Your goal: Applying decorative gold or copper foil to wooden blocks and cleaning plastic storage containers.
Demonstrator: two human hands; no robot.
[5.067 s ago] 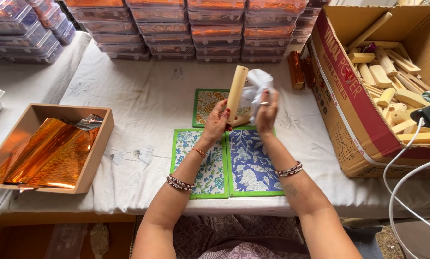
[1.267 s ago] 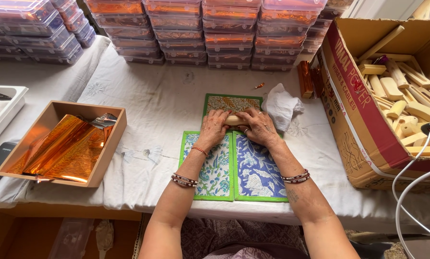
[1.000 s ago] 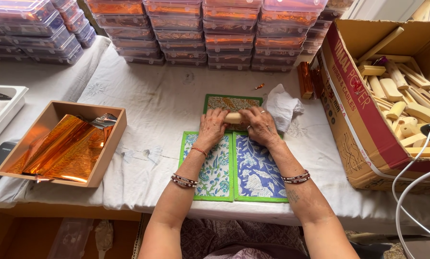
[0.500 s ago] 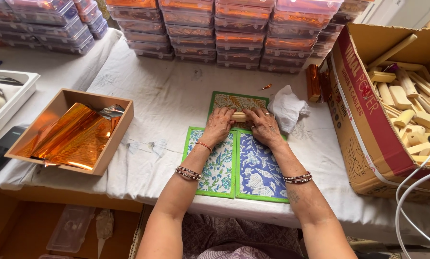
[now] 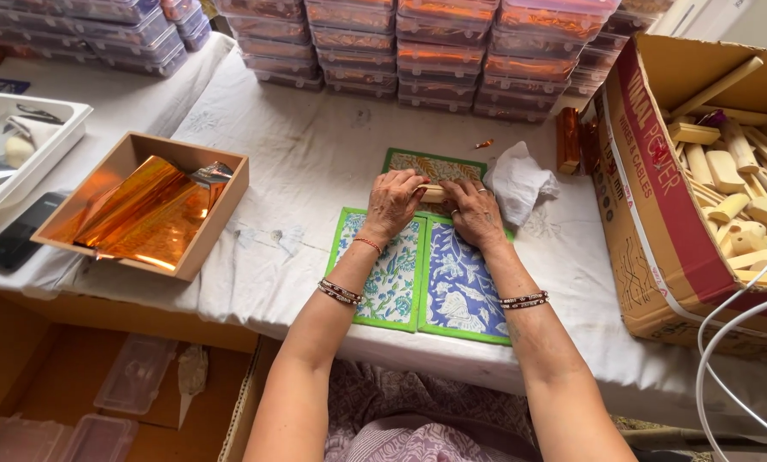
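My left hand (image 5: 392, 203) and my right hand (image 5: 473, 211) lie side by side, both pressing down on a pale wooden rolling-pin-like stick (image 5: 432, 192) that lies flat between them. The stick rests at the join of three printed cloth-covered mats: a green floral one (image 5: 389, 274) under my left wrist, a blue floral one (image 5: 460, 291) under my right wrist, and a green-and-orange one (image 5: 435, 165) just beyond the hands. Most of the stick is hidden by my fingers. A crumpled white cloth (image 5: 519, 181) lies right of my right hand.
A wooden tray of orange foil sheets (image 5: 148, 210) sits at the left. A large cardboard box of wooden pieces (image 5: 726, 171) stands at the right, with white cables (image 5: 734, 342). Stacked clear plastic boxes (image 5: 452, 47) line the back. A white tray (image 5: 20, 141) and a phone (image 5: 15, 244) lie far left.
Five seconds ago both hands held the stick upright, wiping it with the white cloth. Now the cloth lies aside and the stick lies flat under both hands on the mats.
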